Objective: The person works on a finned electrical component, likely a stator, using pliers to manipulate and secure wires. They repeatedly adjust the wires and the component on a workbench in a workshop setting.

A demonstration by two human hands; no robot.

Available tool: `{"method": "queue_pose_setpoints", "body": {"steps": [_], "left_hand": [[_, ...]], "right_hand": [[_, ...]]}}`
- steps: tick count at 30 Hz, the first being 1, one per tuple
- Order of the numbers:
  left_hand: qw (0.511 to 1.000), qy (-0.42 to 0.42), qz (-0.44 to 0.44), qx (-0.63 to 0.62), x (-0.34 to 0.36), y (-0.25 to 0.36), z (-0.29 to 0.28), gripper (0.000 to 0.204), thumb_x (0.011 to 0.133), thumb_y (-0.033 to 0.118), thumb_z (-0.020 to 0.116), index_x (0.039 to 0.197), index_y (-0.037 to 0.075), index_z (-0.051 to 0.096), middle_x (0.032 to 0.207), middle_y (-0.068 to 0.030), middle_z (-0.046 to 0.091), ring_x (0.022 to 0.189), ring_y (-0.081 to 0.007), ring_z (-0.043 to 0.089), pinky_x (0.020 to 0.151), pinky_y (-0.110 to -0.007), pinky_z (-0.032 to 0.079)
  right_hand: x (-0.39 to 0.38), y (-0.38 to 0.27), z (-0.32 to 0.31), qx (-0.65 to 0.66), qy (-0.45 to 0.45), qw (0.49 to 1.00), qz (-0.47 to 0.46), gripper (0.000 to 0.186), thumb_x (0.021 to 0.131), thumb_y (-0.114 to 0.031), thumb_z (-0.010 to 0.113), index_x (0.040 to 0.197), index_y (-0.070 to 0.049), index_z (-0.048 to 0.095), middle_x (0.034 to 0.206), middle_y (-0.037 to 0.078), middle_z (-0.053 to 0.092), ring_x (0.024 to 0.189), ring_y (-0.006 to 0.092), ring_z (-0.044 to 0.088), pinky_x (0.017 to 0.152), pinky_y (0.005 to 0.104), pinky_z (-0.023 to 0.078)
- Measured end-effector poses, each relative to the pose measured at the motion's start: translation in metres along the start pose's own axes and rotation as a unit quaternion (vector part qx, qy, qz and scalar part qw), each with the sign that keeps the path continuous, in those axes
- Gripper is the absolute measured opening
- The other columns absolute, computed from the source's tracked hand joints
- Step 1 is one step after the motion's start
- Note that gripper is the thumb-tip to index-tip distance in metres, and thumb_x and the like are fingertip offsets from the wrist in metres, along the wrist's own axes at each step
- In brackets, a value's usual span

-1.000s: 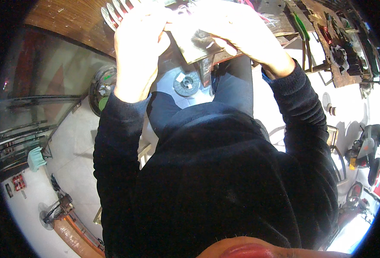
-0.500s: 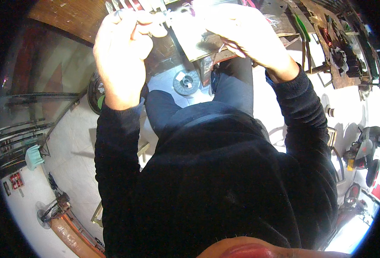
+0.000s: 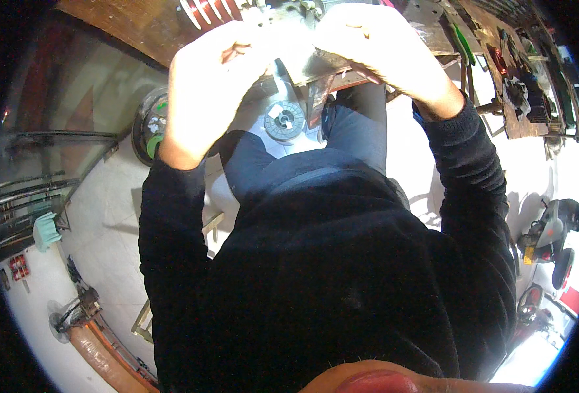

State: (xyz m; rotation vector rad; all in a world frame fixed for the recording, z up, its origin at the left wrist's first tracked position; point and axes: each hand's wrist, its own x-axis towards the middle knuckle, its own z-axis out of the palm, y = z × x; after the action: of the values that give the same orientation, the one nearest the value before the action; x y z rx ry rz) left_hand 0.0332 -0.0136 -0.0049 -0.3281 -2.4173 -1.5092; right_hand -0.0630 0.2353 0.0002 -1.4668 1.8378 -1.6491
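Observation:
Over the wooden workbench (image 3: 129, 23), my left hand (image 3: 207, 88) reaches in with its fingers curled and pointing right. Opposite it, my right hand (image 3: 384, 52) is closed, fingertips turned left toward the other hand. Strong glare washes out both sets of fingertips, so whatever they pinch cannot be made out. Just beyond my left hand lies a red ribbed piece (image 3: 211, 10) with white bands, cut off by the upper edge. Between and under the hands a bright plate-like surface shows at the bench's near edge, its details lost in the light.
A grey spool (image 3: 284, 121) lies on the floor between my legs. To the left stands a round dark container (image 3: 150, 124) with green things in it. A cluttered wooden rack (image 3: 522, 98) is at the right, with a parked motorbike (image 3: 551, 229) below it.
My left hand has moved right and slightly down, closer to the right hand, uncovering more of the red ribbed piece. My right hand has barely shifted.

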Motion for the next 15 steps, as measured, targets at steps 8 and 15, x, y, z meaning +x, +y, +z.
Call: {"method": "queue_pose_setpoints", "body": {"steps": [8,15], "left_hand": [[0.981,0.131,-0.142,0.026,-0.045,-0.056,-0.08,0.015,0.095,0.008,0.071,0.106,-0.003,0.071,0.096,-0.0074,0.074,0.081,-0.0117,0.07,0.071,-0.024,0.053],[0.982,0.162,-0.054,0.078,-0.057,-0.04,-0.089,0.023,0.101,0.007,0.06,0.119,-0.004,0.069,0.122,-0.012,0.073,0.112,-0.0203,0.07,0.096,-0.032,0.054]], "right_hand": [[0.008,0.01,-0.021,-0.308,0.0,0.942,-0.132,0.021,0.098,-0.013,0.065,0.112,0.0,0.073,0.102,0.014,0.073,0.091,0.0291,0.069,0.082,0.0382,0.056],[0.021,0.012,-0.008,-0.326,0.007,0.928,-0.177,0.022,0.096,-0.009,0.065,0.115,-0.001,0.073,0.104,0.014,0.073,0.093,0.0294,0.069,0.081,0.038,0.056]]}}
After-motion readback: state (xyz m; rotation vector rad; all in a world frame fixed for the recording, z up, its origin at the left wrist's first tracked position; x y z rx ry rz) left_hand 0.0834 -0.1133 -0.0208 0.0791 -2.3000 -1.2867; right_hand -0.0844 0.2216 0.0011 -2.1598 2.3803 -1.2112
